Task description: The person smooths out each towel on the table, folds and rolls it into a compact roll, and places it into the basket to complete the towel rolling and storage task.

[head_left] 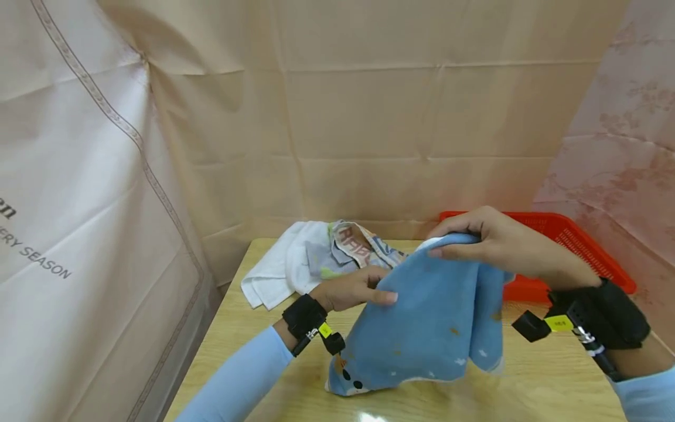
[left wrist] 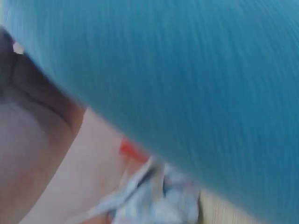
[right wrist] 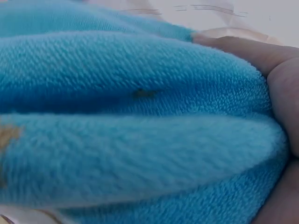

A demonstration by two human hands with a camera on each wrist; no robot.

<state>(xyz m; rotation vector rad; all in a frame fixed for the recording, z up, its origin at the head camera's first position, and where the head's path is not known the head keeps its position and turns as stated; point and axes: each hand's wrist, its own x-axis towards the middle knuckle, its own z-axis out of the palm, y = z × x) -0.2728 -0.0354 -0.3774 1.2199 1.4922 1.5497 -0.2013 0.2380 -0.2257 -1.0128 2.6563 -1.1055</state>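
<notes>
A light blue terry towel (head_left: 422, 328) with small brown and white marks hangs over the table, dark oval spots near its lower left corner. My right hand (head_left: 487, 240) pinches its top edge between thumb and fingers; the right wrist view shows thick folds of the towel (right wrist: 140, 154) gathered against that hand (right wrist: 285, 93). At the towel's left side, my left hand (head_left: 358, 290) holds it with the thumb in front; its other fingers are largely hidden. In the left wrist view, blue cloth (left wrist: 177, 84) fills most of the picture beside the hand (left wrist: 32, 126).
Behind my left hand lie a white towel (head_left: 271, 269) and a crumpled printed cloth (head_left: 353, 243) with lettering. A red plastic basket (head_left: 585, 252) stands at the back right, partly behind my right arm. Fabric drapes (head_left: 358, 117) enclose the wooden table (head_left: 559, 363).
</notes>
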